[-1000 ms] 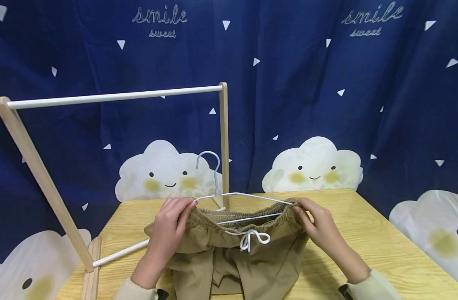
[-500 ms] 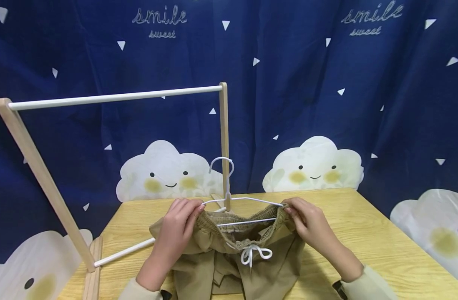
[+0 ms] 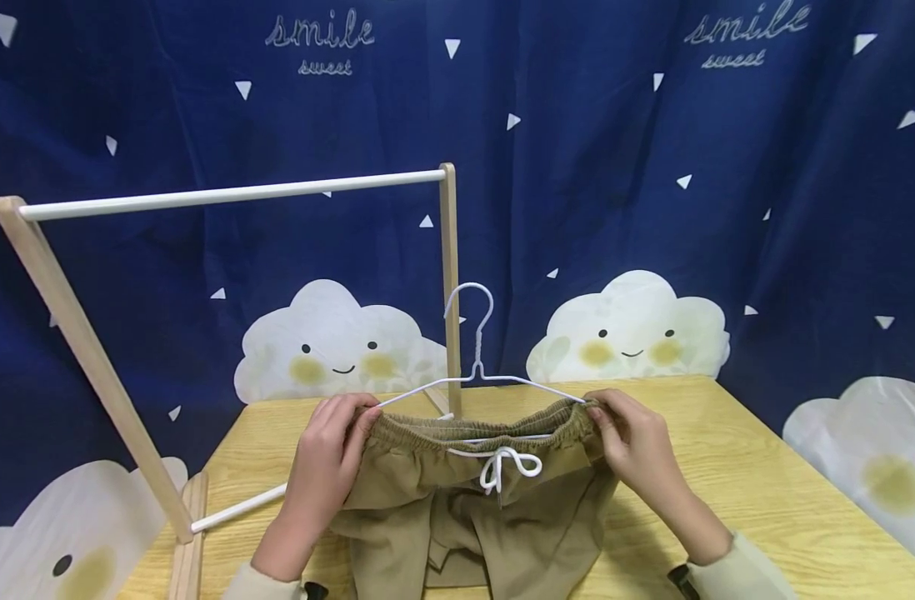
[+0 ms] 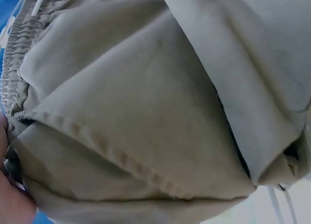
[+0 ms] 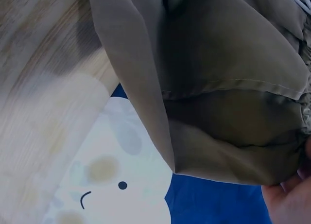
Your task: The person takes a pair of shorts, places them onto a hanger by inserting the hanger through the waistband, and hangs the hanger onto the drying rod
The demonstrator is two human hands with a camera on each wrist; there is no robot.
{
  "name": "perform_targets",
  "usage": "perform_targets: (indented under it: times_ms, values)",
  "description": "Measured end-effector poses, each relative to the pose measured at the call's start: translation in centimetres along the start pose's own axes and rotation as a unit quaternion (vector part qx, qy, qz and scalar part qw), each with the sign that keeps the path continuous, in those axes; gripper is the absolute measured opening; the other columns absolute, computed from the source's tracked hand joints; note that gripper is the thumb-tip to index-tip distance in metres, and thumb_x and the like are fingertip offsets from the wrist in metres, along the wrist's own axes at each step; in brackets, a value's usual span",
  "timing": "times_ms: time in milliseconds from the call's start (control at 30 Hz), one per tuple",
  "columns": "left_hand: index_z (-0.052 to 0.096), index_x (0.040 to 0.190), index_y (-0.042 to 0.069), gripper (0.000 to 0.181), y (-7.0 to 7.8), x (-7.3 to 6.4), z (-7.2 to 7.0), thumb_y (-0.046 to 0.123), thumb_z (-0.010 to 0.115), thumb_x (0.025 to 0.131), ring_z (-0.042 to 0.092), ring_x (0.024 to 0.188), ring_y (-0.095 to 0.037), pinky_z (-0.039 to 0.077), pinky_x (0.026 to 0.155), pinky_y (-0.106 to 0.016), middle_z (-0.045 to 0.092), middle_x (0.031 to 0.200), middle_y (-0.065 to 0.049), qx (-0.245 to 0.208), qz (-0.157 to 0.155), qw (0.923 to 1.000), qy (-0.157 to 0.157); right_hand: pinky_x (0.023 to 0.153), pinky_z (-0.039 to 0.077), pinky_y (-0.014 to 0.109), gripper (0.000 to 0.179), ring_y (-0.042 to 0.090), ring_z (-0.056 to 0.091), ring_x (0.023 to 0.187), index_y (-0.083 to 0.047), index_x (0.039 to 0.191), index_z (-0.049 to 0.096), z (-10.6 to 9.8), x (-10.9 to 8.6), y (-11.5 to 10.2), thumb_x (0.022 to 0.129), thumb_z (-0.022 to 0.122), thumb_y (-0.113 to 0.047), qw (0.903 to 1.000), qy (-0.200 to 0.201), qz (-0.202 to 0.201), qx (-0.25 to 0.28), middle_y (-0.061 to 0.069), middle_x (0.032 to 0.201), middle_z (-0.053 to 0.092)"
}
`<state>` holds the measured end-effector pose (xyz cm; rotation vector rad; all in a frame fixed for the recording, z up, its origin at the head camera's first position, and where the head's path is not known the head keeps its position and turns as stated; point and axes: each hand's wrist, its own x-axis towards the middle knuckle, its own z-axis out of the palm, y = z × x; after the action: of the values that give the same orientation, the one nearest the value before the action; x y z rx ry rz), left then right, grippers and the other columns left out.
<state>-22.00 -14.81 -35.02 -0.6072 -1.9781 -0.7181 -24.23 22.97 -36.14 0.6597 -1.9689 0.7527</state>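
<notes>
Between the two hands hang khaki pants (image 3: pixel 472 500) with an elastic waistband and a white drawstring tied in a bow. A white wire hanger (image 3: pixel 478 358) stands up out of the waistband, its lower bar inside the opening. My left hand (image 3: pixel 326 454) pinches the waistband and the hanger's end at the left. At the right, my right hand (image 3: pixel 633 437) grips the other side of the waistband at the hanger's other end. Pants fabric (image 4: pixel 136 97) fills most of the left wrist view; in the right wrist view, fingers (image 5: pixel 286 199) hold the waistband edge.
A rack with wooden posts (image 3: pixel 90 358) and a white top rail (image 3: pixel 232 195) stands at the left on the wooden table (image 3: pixel 742 483). Its white lower bar (image 3: pixel 240 507) runs behind the left hand. A dark blue curtain (image 3: pixel 615 167) with clouds hangs behind.
The hanger's hook has shifted right and now stands higher. The hands came closer together, then spread apart again, stretching the waistband along the hanger. The rack has stayed put.
</notes>
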Motion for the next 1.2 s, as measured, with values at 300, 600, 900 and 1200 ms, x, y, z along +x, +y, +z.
perform_targets:
  times_ms: [300, 600, 900, 1200]
  values:
    - [0.065, 0.100, 0.009, 0.012, 0.1, 0.0, -0.3, 0.004, 0.072, 0.092, 0.051, 0.077, -0.012, 0.045, 0.066, -0.032, 0.062, 0.086, 0.001, 0.020, -0.012, 0.9994, 0.025, 0.054, 0.044, 0.014, 0.023, 0.003, 0.052, 0.064, -0.003, 0.104, 0.069, -0.1, 0.0, -0.1, 0.090, 0.064, 0.015, 0.9969, -0.008, 0.043, 0.066, 0.003, 0.087, 0.068]
    - [0.060, 0.100, 0.007, 0.017, -0.3, 0.8, -1.1, 0.002, 0.073, 0.091, 0.047, 0.076, -0.010, 0.039, 0.066, -0.027, 0.059, 0.090, -0.002, -0.011, -0.040, 0.9992, -0.001, 0.076, 0.049, 0.016, 0.022, 0.007, 0.059, 0.092, 0.003, 0.118, 0.062, -0.3, 0.8, -0.2, 0.100, 0.051, 0.010, 0.9603, -0.039, 0.105, 0.256, 0.005, 0.108, 0.063]
    - [0.045, 0.095, 0.009, 0.025, -1.2, 0.1, -0.9, 0.005, 0.069, 0.095, 0.039, 0.068, -0.007, 0.037, 0.060, -0.024, 0.047, 0.088, 0.002, -0.061, -0.069, 0.9936, -0.066, 0.091, 0.046, 0.016, 0.014, 0.009, 0.059, 0.107, 0.008, 0.107, 0.052, -0.5, 0.8, 0.3, 0.107, 0.040, 0.001, 0.9511, -0.022, 0.170, 0.257, 0.006, 0.110, 0.061]
    - [0.055, 0.108, 0.009, 0.020, -1.2, 0.3, -1.2, 0.009, 0.070, 0.095, 0.044, 0.059, -0.001, 0.041, 0.052, -0.022, 0.062, 0.085, 0.005, -0.073, -0.067, 0.9919, -0.080, 0.071, 0.047, 0.018, 0.018, 0.005, 0.058, 0.083, -0.004, 0.116, 0.067, -0.5, 0.7, 0.0, 0.104, 0.054, -0.006, 0.9620, -0.059, 0.173, 0.203, -0.003, 0.099, 0.066]
